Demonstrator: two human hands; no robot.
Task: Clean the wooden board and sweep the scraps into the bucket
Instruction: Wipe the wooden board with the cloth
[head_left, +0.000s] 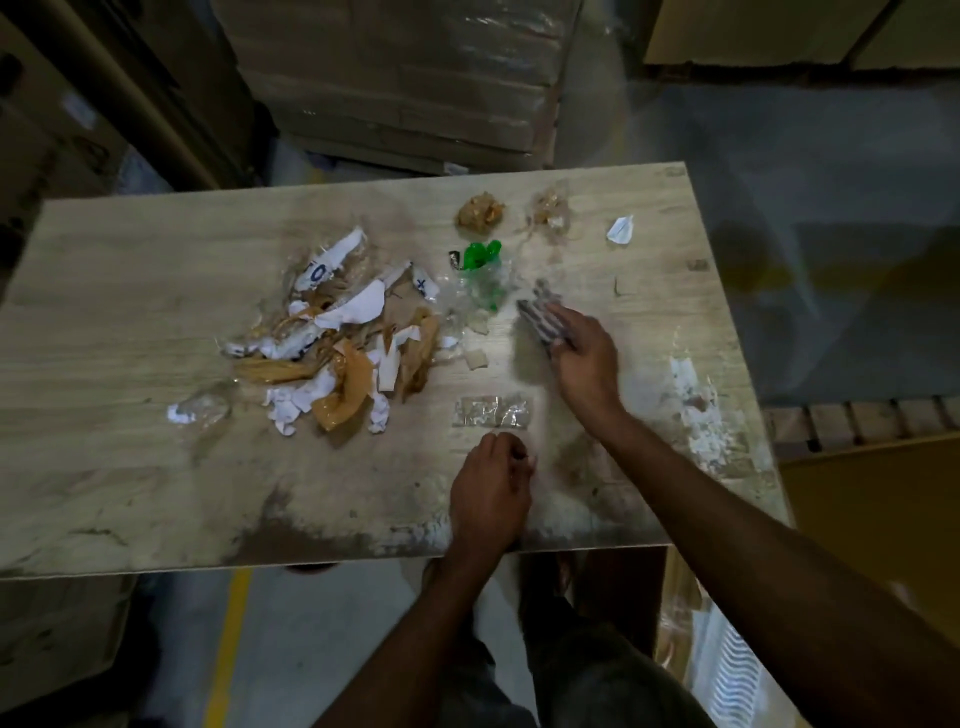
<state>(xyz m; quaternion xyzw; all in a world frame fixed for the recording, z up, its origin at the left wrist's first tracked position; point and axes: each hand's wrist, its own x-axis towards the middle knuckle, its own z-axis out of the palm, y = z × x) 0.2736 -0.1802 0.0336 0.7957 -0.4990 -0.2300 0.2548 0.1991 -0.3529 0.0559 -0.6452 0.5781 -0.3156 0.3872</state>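
A pale wooden board (130, 322) fills the middle of the view. A heap of torn white paper and brown tape scraps (343, 343) lies left of centre. Green plastic bits with clear film (480, 270) lie behind it. A strip of clear tape (491, 412) lies flat near the front. My right hand (582, 353) presses a grey striped cloth (543, 314) on the board right of the heap. My left hand (491, 493) rests near the front edge, fingers curled, just below the clear strip. No bucket is in view.
A brown tape ball (480, 210), crumpled clear film (550, 210) and a white paper scrap (621, 228) lie near the far edge. White residue (701, 415) marks the right side. Wrapped cardboard boxes (415, 78) stand behind the board. A yellow floor line (228, 649) runs below.
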